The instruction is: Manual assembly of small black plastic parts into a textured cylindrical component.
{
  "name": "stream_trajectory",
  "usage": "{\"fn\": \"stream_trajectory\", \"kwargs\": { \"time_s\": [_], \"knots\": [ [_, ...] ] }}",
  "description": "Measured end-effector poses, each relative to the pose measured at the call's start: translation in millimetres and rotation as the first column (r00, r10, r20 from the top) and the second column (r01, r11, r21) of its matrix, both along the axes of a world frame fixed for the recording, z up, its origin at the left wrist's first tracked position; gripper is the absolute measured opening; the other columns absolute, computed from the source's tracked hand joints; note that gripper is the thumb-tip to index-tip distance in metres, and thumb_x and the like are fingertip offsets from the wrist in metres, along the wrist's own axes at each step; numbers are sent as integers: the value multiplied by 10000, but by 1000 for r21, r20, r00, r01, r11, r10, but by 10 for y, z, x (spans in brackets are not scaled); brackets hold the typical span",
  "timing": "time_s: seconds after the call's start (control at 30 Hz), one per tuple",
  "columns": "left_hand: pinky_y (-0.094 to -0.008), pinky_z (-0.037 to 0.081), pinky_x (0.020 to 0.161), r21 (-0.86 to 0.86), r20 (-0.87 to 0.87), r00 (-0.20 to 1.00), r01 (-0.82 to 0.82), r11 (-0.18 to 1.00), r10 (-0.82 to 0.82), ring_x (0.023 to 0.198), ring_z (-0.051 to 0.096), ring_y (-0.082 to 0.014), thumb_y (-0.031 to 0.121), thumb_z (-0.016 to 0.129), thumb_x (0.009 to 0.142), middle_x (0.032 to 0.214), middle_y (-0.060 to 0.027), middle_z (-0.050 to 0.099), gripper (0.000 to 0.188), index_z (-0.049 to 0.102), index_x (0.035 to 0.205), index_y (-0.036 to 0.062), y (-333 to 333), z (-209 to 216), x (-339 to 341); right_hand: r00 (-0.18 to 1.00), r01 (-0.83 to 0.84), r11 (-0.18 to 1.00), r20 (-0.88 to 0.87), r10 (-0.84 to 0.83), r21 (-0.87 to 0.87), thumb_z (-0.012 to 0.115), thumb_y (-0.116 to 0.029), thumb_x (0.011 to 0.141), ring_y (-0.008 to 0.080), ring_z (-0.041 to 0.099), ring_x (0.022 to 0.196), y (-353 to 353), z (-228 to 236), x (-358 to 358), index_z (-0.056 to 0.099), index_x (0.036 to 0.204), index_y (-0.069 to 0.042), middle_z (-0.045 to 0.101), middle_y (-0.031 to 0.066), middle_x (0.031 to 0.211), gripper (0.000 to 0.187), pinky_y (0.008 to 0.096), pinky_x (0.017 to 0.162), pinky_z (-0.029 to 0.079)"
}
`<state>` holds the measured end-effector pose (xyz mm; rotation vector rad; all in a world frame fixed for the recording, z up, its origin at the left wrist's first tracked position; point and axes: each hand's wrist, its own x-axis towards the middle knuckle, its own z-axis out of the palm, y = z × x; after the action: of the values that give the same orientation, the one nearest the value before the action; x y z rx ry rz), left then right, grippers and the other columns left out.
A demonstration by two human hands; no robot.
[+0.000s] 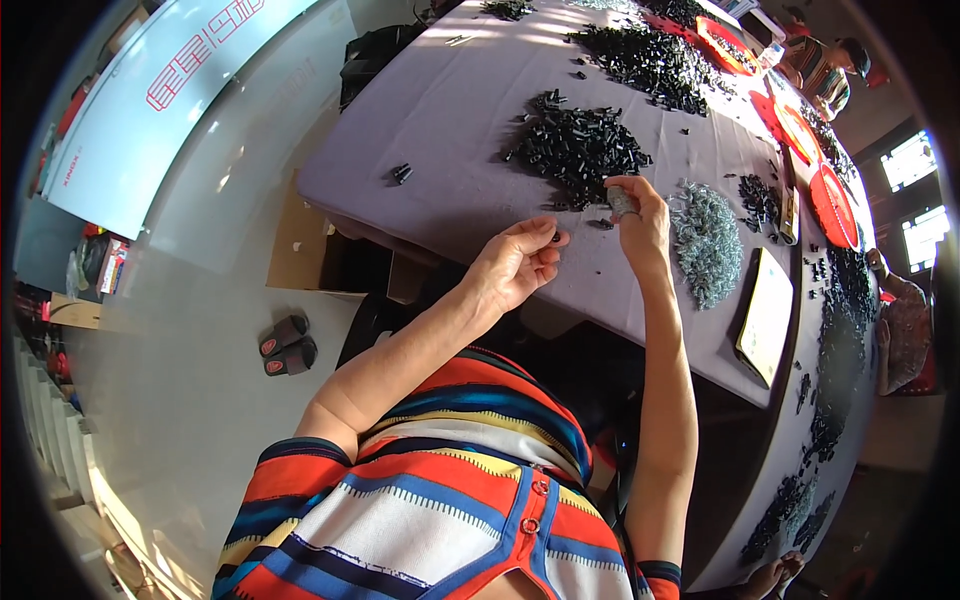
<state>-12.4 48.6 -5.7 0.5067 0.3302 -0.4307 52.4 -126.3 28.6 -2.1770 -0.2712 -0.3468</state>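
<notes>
1. Your left hand point(515, 265): over the near edge of the grey cloth-covered table point(450, 120), fingers curled in, thumb and forefinger pinching a small black plastic piece point(553, 238) at the tips.
2. Your right hand point(640, 222): raised just beside the left, fist-like, closed round a small grey cylindrical part point(621, 201); top end of the part shows above the fingers.
3. Flat cream-coloured rectangular tray w/ dark rim point(767, 315): on the table to your right, near the edge. Contents: can't tell, looks bare.
4. Heap of small silvery metal screws point(707, 240): loose on the cloth, just right of the right hand, btwn it and the tray.
5. Heap of small black plastic cylinders point(580, 148): loose on the cloth, directly beyond both hands, touching distance of the right.
6. Stray pair of black pieces point(401, 173): alone, left of that heap.
7. Long band of more black parts point(835, 330): along the right side of the table.
8. Second, wider black heap point(650, 60): farther back, mid-table.
9. Red round shallow dishes point(833, 205): several in a row along the far right side; holding black pieces, qty too small to tell.
10. Another person in a striped top point(825, 80): seated at the far end.
11. Off-table: pair of dark slippers point(288, 345) on the grey floor, left.
</notes>
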Motion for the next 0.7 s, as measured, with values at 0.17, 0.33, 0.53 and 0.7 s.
{"fn": "stream_trajectory", "kwargs": {
  "time_s": [0.17,0.33,0.53,0.7],
  "knots": [
    [-248,441,625,33,28,1000,5,999,-6,651,535,-102,115,660,817,844,-38,626,110,595,905,116,-10,-25,-16,905,125,726,-378,197,677,499,-8,877,92,557,686,-37,-2,-178,609,1014,-31,557,9,785,177,259,666,507],
    [-242,440,621,41,35,999,11,999,-13,645,544,-91,124,656,821,842,-33,636,93,606,899,120,-13,-28,-15,828,16,379,-224,514,925,491,-40,910,127,577,775,-120,-103,-334,581,1055,-17,579,45,890,173,288,764,517],
    [-246,458,652,41,50,999,14,999,-16,674,564,-96,108,644,829,862,-40,644,84,621,910,110,-29,-40,-21,793,23,305,-204,574,952,506,-1,885,153,598,849,-104,-120,-532,580,1072,-16,598,78,990,202,297,828,512],
    [-247,479,710,21,87,996,18,1000,-19,737,584,-106,79,632,833,895,-52,655,90,636,922,97,-89,-40,-39,818,56,278,-204,538,959,527,26,859,180,619,833,-113,-240,-658,579,1062,8,618,93,943,210,309,782,538]
  ]
}}
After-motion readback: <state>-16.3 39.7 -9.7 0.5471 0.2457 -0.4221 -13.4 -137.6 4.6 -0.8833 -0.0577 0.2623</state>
